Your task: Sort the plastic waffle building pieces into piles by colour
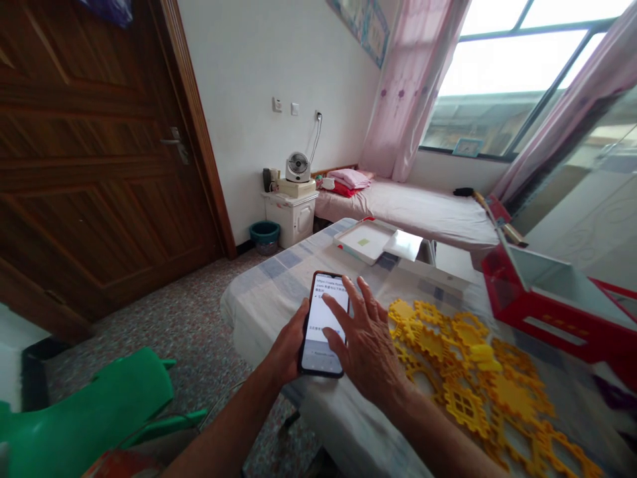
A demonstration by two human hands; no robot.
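Note:
A smartphone (318,352) with a lit white screen and lines of text is held upright near the table's front edge. My left hand (291,342) grips it along its left side. Over the right part of the screen spreads my right hand (371,348), its fingers apart and the thumb and index finger at the glass; whether they touch it I cannot tell. Just right of that hand lies a pile of yellow plastic interlocking pieces (465,401), several with window-like cutouts or toothed edges.
The table (269,279) wears a checked cloth. Toward its back are a white tray-like box (365,245) and a red box (542,325). A green plastic chair (99,405) stands lower left. Beyond are a bed (413,206), a cabinet (298,222) with a fan (298,167), and a bin (265,234).

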